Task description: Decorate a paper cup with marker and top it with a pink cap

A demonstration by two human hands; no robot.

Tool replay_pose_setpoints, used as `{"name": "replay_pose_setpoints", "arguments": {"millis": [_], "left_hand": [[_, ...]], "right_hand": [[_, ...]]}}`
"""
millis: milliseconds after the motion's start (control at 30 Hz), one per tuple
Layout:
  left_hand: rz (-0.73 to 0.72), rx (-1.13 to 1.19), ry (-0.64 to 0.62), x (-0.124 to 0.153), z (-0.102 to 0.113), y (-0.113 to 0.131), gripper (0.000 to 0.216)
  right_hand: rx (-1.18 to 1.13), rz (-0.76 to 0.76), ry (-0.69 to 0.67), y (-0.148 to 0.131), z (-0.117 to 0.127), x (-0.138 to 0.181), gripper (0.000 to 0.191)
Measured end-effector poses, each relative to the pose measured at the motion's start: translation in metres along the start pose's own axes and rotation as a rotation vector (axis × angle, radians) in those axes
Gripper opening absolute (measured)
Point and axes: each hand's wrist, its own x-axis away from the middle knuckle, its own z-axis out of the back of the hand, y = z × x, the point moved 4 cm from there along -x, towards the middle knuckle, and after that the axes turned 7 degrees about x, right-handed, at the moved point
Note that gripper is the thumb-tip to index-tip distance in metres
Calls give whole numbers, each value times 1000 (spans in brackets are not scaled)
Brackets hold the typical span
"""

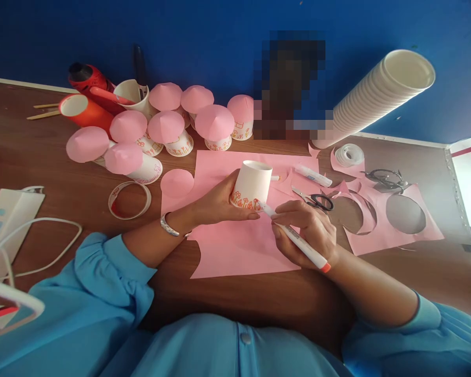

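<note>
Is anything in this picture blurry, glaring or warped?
In the head view throughout: the held cup looks fairly sharp; pale glare washes the tabletop at right; a pixelated block hides part of the upper middle; the cup stack slants outward, perhaps wide-lens distortion.

From where I stand I see 1 white paper cup (254, 183), held upside down above the pink paper (239, 251), its narrow end up and leaning slightly to the right. A row of small flowers runs along the wide end, with orange-red blooms over yellowish stems; the wall above them is plain white. The left hand (223, 201) grips it from the side and below. The 1 marker (300, 243) is slim and white, with small dark print and an orange-red back end. It slants in the right hand (308, 228), tip at the cup's flowers.
</note>
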Motion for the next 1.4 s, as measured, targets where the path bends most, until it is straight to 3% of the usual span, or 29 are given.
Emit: {"name": "replay_pose_setpoints", "arguments": {"millis": [1400], "left_hand": [[1, 24, -18, 2, -1, 6, 64]], "right_hand": [[3, -14, 4, -2, 2, -2, 25]]}}
